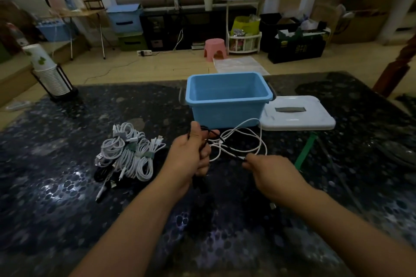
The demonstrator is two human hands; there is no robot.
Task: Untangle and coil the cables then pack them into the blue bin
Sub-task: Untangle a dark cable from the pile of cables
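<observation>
My left hand (191, 153) grips a black cable (208, 134); my right hand (273, 167) seems to pinch its end. White cable (242, 139) loops before the open blue bin (227, 96), bundled cables (130, 153) left.

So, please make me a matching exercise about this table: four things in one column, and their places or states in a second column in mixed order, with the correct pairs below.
Things:
1. blue bin
2. white lid
3. coiled white cables
4. loose white cable

Places or states:
A. lying flat on the table, right of the bin
B. tied in bundles, left of the left hand
C. open, nothing visible inside
D. in tangled loops between the two hands, in front of the bin

Pairs: 1-C, 2-A, 3-B, 4-D
</observation>
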